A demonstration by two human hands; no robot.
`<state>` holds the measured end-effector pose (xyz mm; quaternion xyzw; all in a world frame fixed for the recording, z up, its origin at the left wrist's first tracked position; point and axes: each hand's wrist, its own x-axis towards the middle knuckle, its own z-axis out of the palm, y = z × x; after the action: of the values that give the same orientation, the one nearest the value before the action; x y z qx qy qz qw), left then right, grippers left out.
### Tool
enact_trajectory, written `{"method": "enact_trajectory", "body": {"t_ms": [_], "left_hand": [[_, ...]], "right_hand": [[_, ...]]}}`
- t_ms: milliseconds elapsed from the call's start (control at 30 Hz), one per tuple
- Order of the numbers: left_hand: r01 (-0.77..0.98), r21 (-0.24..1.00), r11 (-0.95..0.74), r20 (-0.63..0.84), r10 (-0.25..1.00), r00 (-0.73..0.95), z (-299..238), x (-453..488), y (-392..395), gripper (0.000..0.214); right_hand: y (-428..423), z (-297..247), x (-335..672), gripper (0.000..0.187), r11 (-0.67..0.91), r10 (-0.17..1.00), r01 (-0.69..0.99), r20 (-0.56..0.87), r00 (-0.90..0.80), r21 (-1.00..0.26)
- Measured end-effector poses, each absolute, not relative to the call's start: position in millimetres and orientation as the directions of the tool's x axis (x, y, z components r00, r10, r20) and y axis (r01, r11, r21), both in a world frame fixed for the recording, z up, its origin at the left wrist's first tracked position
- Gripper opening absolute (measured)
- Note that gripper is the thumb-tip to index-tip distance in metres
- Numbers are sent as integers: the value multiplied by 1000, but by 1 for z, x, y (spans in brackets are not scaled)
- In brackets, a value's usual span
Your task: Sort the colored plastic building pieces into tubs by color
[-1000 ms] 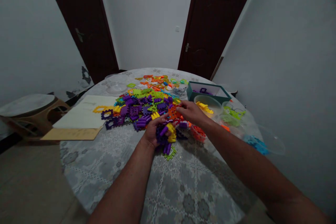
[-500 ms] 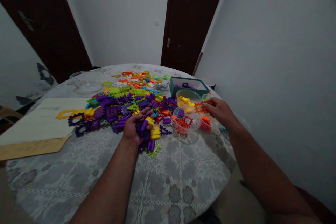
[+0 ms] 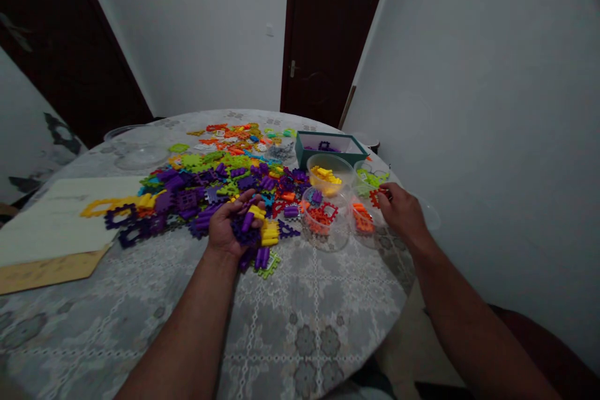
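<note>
Orange-red piece (image 3: 374, 198) in right hand (image 3: 402, 212), purple pieces (image 3: 246, 231) in left hand (image 3: 224, 226)

Right hand, right of frame centre: thumb and fingers nearly closed, pinching the piece by its edge near a clear tub (image 3: 376, 221); contact with tub unclear. Left hand, just left of centre: palm up, half open, fingers loosely curled round the purple pieces plus a yellow one. Mixed pile (image 3: 187, 194) centre-left. Teal box (image 3: 302, 155) upper right of centre. Pale sheet (image 3: 60, 219) at left edge.

Head-worn view, forward (and down)
</note>
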<state>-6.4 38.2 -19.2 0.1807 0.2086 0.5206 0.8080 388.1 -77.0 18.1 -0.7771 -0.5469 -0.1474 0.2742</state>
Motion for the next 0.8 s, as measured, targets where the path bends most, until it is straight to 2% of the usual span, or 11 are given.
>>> {"method": "enact_trajectory", "body": {"t_ms": [167,333,433,600,700,800], "left_hand": [[-780,499,376,-154,925,347,-21,-6,39,45],[-801,467,375,-152,926,345,-21,-7,37,46],[-806,449,385,-161,922,351,-20,-7,35,46],[-808,435,398,-165,917,363,-18,-6,32,44],[-808,424,408,-157,912,378,-17,-5,31,46],[-811,405,422,-153,906,394,-18,-5,31,48]], "right_hand": [[-84,14,373,32,-54,711,977,678,184,-208],[-92,-8,352,25,152,748,982,663,-42,-110],[-87,-15,345,23,207,721,976,685,-103,-71],[-83,3,318,21,207,671,963,741,-11,-173],[-86,24,280,23,263,733,915,680,17,-306],[-82,36,234,29,385,823,834,556,-117,-395]]}}
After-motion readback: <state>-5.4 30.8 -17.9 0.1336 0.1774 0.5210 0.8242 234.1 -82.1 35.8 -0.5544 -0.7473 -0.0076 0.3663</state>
